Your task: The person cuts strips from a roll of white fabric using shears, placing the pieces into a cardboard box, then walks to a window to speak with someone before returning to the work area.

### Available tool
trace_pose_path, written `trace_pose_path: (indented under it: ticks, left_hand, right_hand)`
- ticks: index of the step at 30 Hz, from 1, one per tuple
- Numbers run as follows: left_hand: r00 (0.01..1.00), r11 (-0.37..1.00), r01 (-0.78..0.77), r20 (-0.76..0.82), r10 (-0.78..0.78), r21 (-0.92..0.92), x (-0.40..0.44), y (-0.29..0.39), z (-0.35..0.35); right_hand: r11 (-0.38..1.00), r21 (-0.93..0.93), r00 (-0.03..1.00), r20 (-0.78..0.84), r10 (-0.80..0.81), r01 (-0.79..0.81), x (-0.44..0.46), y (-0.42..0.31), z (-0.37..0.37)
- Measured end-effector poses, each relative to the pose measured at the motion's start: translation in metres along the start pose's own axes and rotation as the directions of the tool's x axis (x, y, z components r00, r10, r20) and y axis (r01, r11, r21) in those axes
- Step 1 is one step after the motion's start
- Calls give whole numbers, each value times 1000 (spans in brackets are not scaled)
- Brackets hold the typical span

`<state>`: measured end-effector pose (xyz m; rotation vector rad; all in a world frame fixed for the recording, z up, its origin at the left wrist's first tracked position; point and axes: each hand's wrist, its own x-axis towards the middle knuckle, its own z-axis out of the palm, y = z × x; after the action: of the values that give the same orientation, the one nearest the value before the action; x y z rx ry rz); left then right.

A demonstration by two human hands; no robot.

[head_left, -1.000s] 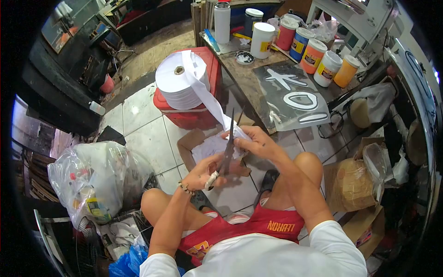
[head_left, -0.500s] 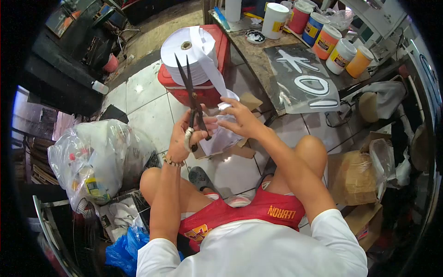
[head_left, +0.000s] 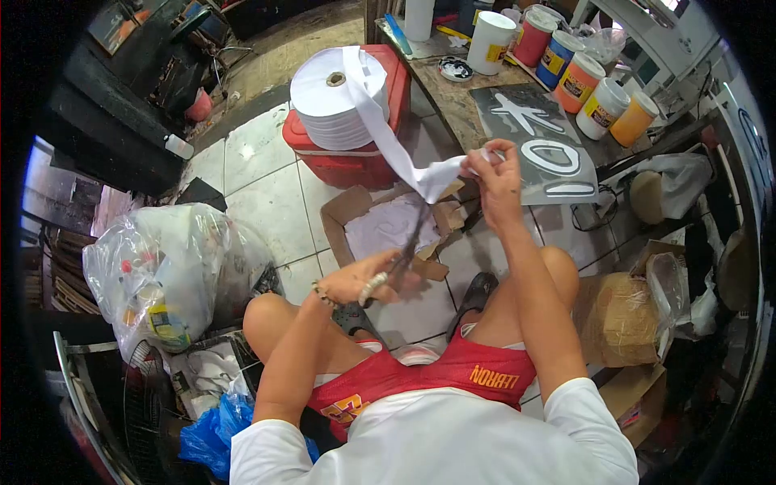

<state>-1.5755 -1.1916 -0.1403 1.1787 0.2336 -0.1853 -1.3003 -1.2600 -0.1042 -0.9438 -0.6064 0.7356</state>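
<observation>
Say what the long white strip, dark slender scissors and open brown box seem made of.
White strip: probably smooth, matte fabric, since it drapes softly.
Dark scissors: likely dull metal; thin, tapering blades, though blurred.
Brown box: apparently matte cardboard; flat, bent flaps.

Messy wkshop: paint-type jars (head_left: 558, 60) & lettered sheet (head_left: 533, 145) on worn bench (head_left: 454, 99), lg. white roll (head_left: 323, 105) nearby.

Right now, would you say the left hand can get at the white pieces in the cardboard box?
Probably yes: the open cardboard box lies ahead of the left hand, though the scissors it holds could hinder picking up the white pieces.
</observation>
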Motion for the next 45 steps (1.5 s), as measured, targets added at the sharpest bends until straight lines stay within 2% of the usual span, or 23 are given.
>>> trace_pose_path:
  ticks: [4,7,8,9,10,12,13,15,17,18,20,21,23,24,26,30,32,35,38,41,45]
  left_hand:
    - [998,999,0,55,-2,33,22,1,15]
    - [998,996,-57,22,55,72,32,4,9]
    - [994,988,-109,2,110,110,35,5,4]
    - [986,976,-160,-16,164,147,36,7,1]
    - [986,976,-159,-16,164,148,35,7,-1]
    - [981,976,-160,-83,174,150,32,20,3]
    - [983,987,-131,-119,141,88,29,26,7]
    - [978,983,-140,-136,156,122,27,25,6]
    - [974,976,-148,-151,172,157,24,27,6]
    - [969,972,-159,-161,187,172,22,30,7]
    - [966,968,-167,-164,199,188,20,33,9]
    - [965,964,-167,-167,203,206,19,33,9]
    - [964,960,-168,-164,207,225,19,34,12]
    - [970,971,-149,-162,180,190,17,35,15]
    - [976,980,-125,-156,149,154,17,33,17]
    - [976,975,-136,-147,163,177,18,31,16]
    - [975,977,-145,-147,169,156,17,28,14]
    - [971,968,-186,-117,207,168,17,19,10]
    - [976,971,-177,-96,194,159,18,21,13]
    - [978,978,-125,-144,150,170,17,23,16]
    - [977,983,-120,-158,141,136,12,32,23]
  right_hand:
    - [995,86,991,123,-58,47,-19,-30,-8]
    - [1000,5,933,360,10,-12,-34,-43,-15]
    - [1000,5,933,360,8,-10,-38,-47,-15]
    - [997,-72,919,394,26,3,-43,-53,-14]
    - [989,-148,904,426,47,18,-45,-56,-13]
    - [990,-131,897,441,17,46,-45,-54,-14]
    - [987,-159,890,454,43,34,-46,-57,-14]
    - [982,-187,884,462,67,24,-46,-60,-17]
    - [947,-294,834,483,266,-132,-45,-62,-22]
    - [947,-293,838,479,262,-129,-42,-60,-24]
    - [927,-310,763,541,354,-211,-38,-54,-29]
    - [928,-310,767,537,351,-208,-37,-52,-29]
    - [859,-478,791,448,416,-181,-35,-45,-24]
    - [859,-479,794,445,415,-181,-33,-39,-19]
    - [836,-409,804,314,504,-365,-30,-29,-12]
    - [840,-431,789,362,497,-330,-30,-32,-8]
    - [868,-392,817,361,451,-306,-33,-39,-5]
    - [832,-448,801,335,496,-328,-35,-41,-8]
    - [847,-427,787,380,486,-317,-36,-39,-11]
    - [849,-395,772,391,502,-352,-36,-48,-9]
    - [878,-375,804,397,443,-299,-33,-50,-11]
